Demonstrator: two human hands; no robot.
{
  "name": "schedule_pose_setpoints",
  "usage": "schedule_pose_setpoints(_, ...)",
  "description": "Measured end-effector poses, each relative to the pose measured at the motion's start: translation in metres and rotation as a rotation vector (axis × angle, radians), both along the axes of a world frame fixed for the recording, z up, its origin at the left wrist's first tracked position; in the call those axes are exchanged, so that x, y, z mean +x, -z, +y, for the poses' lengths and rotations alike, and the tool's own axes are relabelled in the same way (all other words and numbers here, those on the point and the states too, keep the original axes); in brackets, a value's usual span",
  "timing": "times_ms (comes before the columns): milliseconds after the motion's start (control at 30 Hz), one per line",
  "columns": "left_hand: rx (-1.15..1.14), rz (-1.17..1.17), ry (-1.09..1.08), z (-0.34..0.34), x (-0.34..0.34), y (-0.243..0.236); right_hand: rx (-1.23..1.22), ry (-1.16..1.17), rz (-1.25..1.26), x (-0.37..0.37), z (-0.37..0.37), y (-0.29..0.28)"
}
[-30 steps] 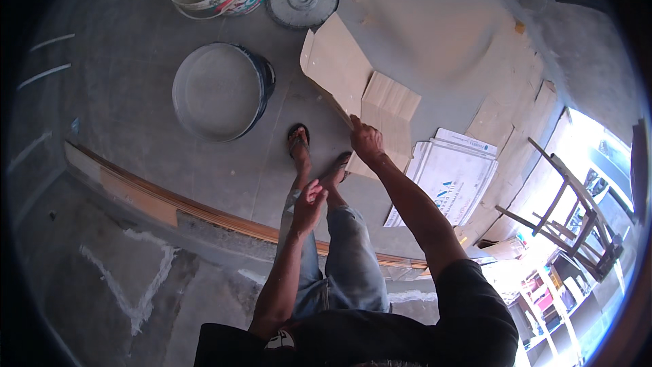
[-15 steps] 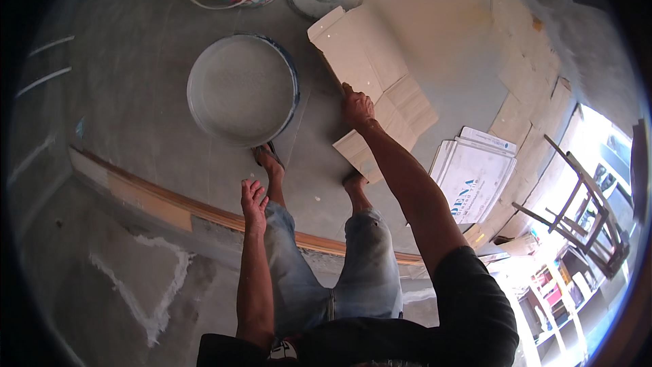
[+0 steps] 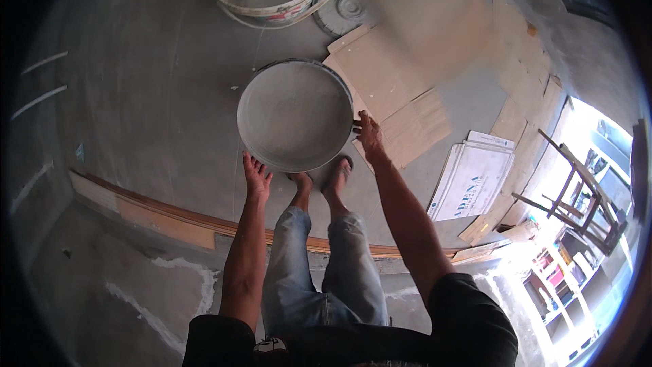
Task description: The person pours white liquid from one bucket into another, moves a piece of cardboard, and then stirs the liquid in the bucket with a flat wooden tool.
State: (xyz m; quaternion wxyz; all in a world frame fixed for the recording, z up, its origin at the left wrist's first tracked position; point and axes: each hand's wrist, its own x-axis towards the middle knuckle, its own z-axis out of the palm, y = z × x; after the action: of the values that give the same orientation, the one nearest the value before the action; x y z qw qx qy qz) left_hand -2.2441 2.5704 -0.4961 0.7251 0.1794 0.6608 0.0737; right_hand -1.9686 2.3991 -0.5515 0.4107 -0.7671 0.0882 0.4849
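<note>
A wide round tub (image 3: 295,114) of smooth grey material with a dark outer wall sits on the floor in front of my feet. My left hand (image 3: 257,177) is open, just below and left of its rim. My right hand (image 3: 369,132) is open, with fingers apart beside the tub's right rim; whether the fingertips touch it I cannot tell. An unfolded brown cardboard (image 3: 397,105) lies on the floor to the right of the tub, beside that hand.
A white bucket (image 3: 265,7) and round lid (image 3: 339,10) stand beyond the tub. Printed flat cartons (image 3: 468,180) lie at right, near a wooden stool-like frame (image 3: 577,197) and bright shelves (image 3: 557,285). A long strip of wooden planks (image 3: 170,217) runs behind my legs.
My right hand has let go of the cardboard, which now lies down, and moved to the tub's right side. My left hand has risen toward the tub. The view has shifted.
</note>
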Motion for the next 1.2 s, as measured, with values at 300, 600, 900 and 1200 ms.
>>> schedule_pose_setpoints(300,0.041,0.039,-0.029,0.038,0.015,0.018,0.087,-0.069,-0.068,0.011,0.049,-0.021)
schedule_pose_setpoints(600,-0.048,0.074,-0.058,0.063,0.011,0.049,-0.122,-0.09,-0.069,0.047,0.102,-0.006)
schedule_pose_setpoints(900,-0.135,0.079,0.02,0.081,-0.007,0.068,-0.29,-0.096,-0.169,0.04,0.125,-0.024)
schedule_pose_setpoints(1200,-0.12,0.149,0.074,0.098,-0.01,0.058,-0.278,-0.012,-0.143,0.013,0.106,-0.029)
